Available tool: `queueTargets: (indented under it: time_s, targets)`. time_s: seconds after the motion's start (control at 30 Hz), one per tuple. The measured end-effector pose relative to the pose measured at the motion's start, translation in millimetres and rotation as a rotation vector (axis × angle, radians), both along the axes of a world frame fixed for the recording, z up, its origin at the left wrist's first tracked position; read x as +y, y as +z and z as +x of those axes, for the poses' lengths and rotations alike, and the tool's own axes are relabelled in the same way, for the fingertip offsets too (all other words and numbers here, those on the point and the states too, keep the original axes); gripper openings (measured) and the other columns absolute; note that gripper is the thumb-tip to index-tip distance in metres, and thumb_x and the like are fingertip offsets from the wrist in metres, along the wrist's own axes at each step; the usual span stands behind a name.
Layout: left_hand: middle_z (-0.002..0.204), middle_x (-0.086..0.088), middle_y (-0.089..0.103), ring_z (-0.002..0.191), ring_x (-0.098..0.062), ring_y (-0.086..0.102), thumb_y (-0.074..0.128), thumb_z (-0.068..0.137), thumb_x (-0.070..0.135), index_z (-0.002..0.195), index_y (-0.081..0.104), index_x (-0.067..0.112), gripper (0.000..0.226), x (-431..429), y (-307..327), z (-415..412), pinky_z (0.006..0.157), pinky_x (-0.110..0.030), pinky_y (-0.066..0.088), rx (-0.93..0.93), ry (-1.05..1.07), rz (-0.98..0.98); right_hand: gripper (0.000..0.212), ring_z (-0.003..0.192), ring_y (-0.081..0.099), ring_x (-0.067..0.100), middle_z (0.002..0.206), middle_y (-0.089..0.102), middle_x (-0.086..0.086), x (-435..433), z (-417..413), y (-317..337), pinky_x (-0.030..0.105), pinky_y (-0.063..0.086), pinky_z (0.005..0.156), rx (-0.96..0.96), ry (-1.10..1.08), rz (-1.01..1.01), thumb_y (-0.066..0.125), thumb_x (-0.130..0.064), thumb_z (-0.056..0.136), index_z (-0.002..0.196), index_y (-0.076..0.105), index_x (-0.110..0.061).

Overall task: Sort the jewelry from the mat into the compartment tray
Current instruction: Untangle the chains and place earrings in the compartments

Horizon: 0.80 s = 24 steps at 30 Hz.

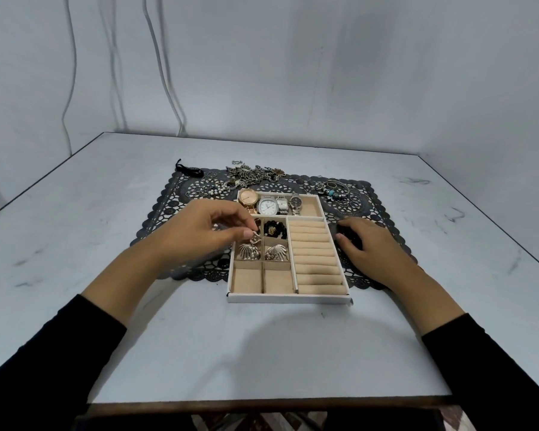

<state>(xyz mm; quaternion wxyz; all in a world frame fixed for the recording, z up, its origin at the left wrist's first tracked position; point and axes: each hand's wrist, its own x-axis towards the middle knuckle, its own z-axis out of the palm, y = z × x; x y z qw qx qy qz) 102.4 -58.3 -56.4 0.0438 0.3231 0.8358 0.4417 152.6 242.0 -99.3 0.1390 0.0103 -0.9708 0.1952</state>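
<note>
4 watches (276, 203), dial text unreadable

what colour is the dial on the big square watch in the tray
White, on the square silver watch in the tray's far compartment; head view.

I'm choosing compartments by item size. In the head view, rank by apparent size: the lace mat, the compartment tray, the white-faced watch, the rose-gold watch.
1. lace mat
2. compartment tray
3. white-faced watch and rose-gold watch: faces look alike, so no ranking.
</note>
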Motion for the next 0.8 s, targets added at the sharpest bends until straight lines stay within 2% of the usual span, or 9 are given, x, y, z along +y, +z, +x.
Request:
queueTargets:
  time_s: [0.13, 0.23, 0.33, 0.37, 0.5, 0.7, 0.8]
  targets:
    - [0.088, 0.016, 0.073, 0.090, 0.001, 0.066, 0.072, 0.087, 0.022, 0.092, 0.074, 0.029, 0.009, -0.4, 0.9, 0.9, 0.076, -0.009, 0.046, 0.058, -0.013, -0.101, 0.036, 0.119, 0.050, 0.017, 0.128, 0.058, 0.004, 0.6, -0.9, -1.0, 0.014, 0.029, 0.091, -0.012, -0.003, -0.006, 0.054, -0.024, 0.095, 0.128, 0.056, -0.010]
    - [0.088, 0.017, 0.073, 0.090, 0.000, 0.066, 0.071, 0.087, 0.028, 0.094, 0.074, 0.032, 0.009, -1.1, 0.8, -0.2, 0.085, -0.025, 0.052, 0.086, -0.023, -0.177, 0.036, 0.120, 0.050, 0.017, 0.129, 0.058, 0.004, 1.2, -1.1, -1.7, 0.015, 0.030, 0.093, -0.010, -0.006, -0.007, 0.053, -0.025, 0.096, 0.129, 0.055, -0.010]
    - [0.082, 0.017, 0.072, 0.086, -0.006, 0.067, 0.071, 0.086, 0.031, 0.094, 0.074, 0.033, 0.009, -1.9, -0.7, -1.9, 0.084, -0.037, 0.054, 0.113, -0.039, -0.212, 0.037, 0.121, 0.050, 0.017, 0.130, 0.057, 0.004, 1.1, -0.8, -2.0, 0.016, 0.030, 0.093, -0.011, -0.006, -0.006, 0.053, -0.025, 0.096, 0.129, 0.055, -0.010]
    - [0.082, 0.018, 0.072, 0.086, -0.006, 0.068, 0.072, 0.086, 0.031, 0.094, 0.075, 0.033, 0.009, -1.9, -1.2, -2.4, 0.084, -0.037, 0.054, 0.126, -0.045, -0.211, 0.037, 0.121, 0.050, 0.017, 0.131, 0.057, 0.004, 1.2, -0.9, -2.0, 0.016, 0.030, 0.093, -0.010, -0.007, -0.008, 0.053, -0.025, 0.096, 0.129, 0.055, -0.010]
    - [0.083, 0.030, 0.069, 0.087, 0.002, 0.066, 0.073, 0.086, 0.026, 0.098, 0.077, 0.028, 0.013, -0.9, -2.7, -3.3, 0.079, -0.019, 0.050, 0.187, -0.072, -0.197, 0.036, 0.120, 0.050, 0.017, 0.130, 0.058, 0.004, 1.6, -0.7, -2.7, 0.015, 0.030, 0.092, -0.008, -0.006, -0.015, 0.054, -0.025, 0.095, 0.129, 0.055, -0.011]
    - [0.092, 0.020, 0.072, 0.094, 0.001, 0.065, 0.073, 0.086, 0.027, 0.099, 0.076, 0.029, 0.014, -1.1, -4.5, -4.5, 0.082, -0.019, 0.051, 0.199, 0.007, -0.107, 0.036, 0.120, 0.051, 0.016, 0.129, 0.058, 0.003, 1.5, -0.3, -2.5, 0.013, 0.029, 0.092, -0.007, -0.007, -0.026, 0.054, -0.024, 0.095, 0.128, 0.056, -0.011]
    - [0.101, 0.016, 0.069, 0.098, 0.003, 0.061, 0.068, 0.090, 0.026, 0.105, 0.074, 0.026, 0.016, -1.0, -7.2, -8.6, 0.082, -0.009, 0.045, 0.256, 0.104, -0.059, 0.036, 0.120, 0.050, 0.016, 0.130, 0.057, 0.003, 1.9, -0.5, -2.2, 0.013, 0.029, 0.091, -0.010, -0.007, -0.028, 0.054, -0.025, 0.095, 0.129, 0.056, -0.011]
